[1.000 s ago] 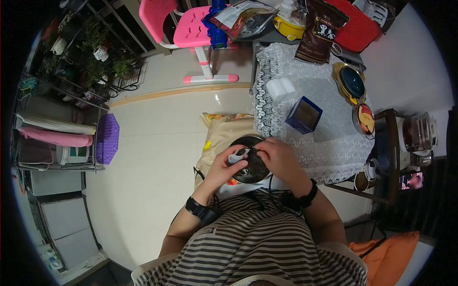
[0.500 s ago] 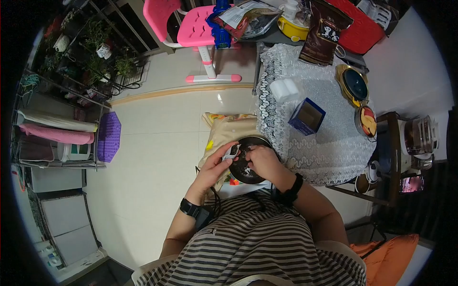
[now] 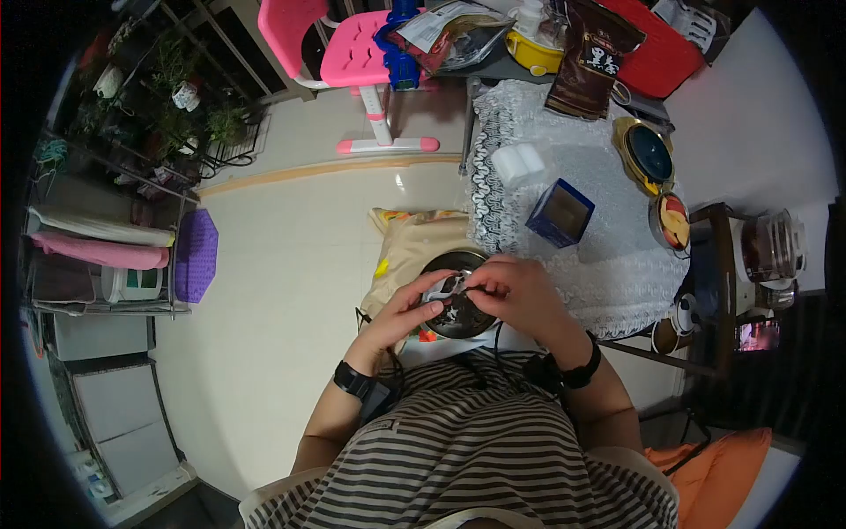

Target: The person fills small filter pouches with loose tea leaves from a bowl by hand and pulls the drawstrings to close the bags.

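In the head view, the left hand (image 3: 401, 316) is holding a white piece (image 3: 453, 285) between thumb and finger, above the dark bowl (image 3: 448, 261). The right hand (image 3: 522, 295) is pinching narrowly beside it, gripping what I can't tell. The bowl is resting on a beige cloth (image 3: 410, 240), near the tabletop (image 3: 621, 225).

Even indoor light brightens the middle; the glossy floor (image 3: 264, 291) throws a small glare spot near twelve o'clock. At ten, plants (image 3: 225, 123) sink into dimness; just past three, a small screen (image 3: 759, 335) glows. Wide-angle distortion bows the edges, and corners fall black. Detail between left hand (image 3: 397, 319) and right hand (image 3: 522, 300) is too small to read.
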`<state>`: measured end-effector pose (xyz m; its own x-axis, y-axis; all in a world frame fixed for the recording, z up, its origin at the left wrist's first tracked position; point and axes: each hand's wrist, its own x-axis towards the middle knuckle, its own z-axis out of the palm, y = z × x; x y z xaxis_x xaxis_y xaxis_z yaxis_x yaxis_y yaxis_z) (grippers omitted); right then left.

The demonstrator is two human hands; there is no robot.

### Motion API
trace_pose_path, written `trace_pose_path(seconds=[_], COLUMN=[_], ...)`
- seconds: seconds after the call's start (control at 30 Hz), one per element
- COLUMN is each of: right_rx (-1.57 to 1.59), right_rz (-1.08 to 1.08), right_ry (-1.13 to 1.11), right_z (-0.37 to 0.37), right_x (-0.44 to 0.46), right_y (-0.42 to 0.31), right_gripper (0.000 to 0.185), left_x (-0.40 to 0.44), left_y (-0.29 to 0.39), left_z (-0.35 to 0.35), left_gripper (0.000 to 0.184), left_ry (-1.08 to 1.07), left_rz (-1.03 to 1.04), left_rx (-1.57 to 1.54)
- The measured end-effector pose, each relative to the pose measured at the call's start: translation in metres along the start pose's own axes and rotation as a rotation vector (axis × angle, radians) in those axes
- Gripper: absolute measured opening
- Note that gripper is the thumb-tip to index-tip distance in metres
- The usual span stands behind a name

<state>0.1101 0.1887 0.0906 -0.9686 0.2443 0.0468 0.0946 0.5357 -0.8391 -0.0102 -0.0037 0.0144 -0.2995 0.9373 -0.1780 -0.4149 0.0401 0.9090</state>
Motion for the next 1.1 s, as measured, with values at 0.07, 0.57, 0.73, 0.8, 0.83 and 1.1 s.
trace_pose_path(seconds=[0.07,0.57,0.73,0.8,0.83,1.1], right_rx=[0.006,-0.125,-0.152,-0.144,-0.136,-0.201], right_rz=[-0.026,-0.137,-0.186,-0.161,-0.137,-0.249], right_ry=[-0.011,-0.079,-0.038,-0.059,-0.079,0.068], right_z=[-0.002,-0.001,0.001,0.0,-0.001,-0.008], right_x=[0.0,0.0,-0.002,-0.002,-0.003,-0.01], right_y=[-0.004,-0.007,-0.008,-0.011,-0.013,-0.005], right_gripper=[0.016,0.013,0.02,0.022,0.023,0.022], left_x=[0.001,0.005,0.006,0.006,0.005,0.004], left_y=[-0.002,-0.007,-0.009,-0.01,-0.011,-0.007], left_z=[0.002,0.012,0.013,0.012,0.012,0.011], left_gripper=[0.051,0.044,0.046,0.047,0.047,0.047], left_ry=[-0.01,-0.043,-0.038,-0.052,-0.051,-0.043], left_rz=[0.007,-0.003,-0.018,-0.005,-0.005,-0.02], left_rx=[0.051,0.135,0.069,0.076,0.075,0.07])
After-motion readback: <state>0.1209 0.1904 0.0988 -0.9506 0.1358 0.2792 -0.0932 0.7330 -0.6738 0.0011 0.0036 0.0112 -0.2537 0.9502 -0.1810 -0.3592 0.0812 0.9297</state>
